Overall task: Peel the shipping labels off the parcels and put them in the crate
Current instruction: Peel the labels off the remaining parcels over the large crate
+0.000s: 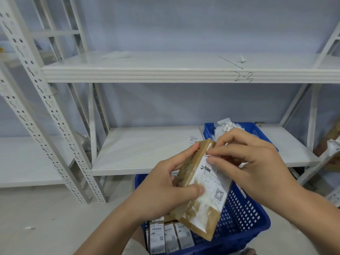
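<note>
Head view: left hand (165, 186) grips parcel (202, 229), right hand (255, 162) pinches label (211, 181) corner.

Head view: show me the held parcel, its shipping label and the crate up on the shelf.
parcel (199, 226), head view, bare brown lower end, below the white paper.
label (213, 184), head view, printed white middle.
crate (209, 128), head view, blue left wall near the corner.

Blue crate (208, 130) (labels inside) on white shelf (147, 150)
</note>
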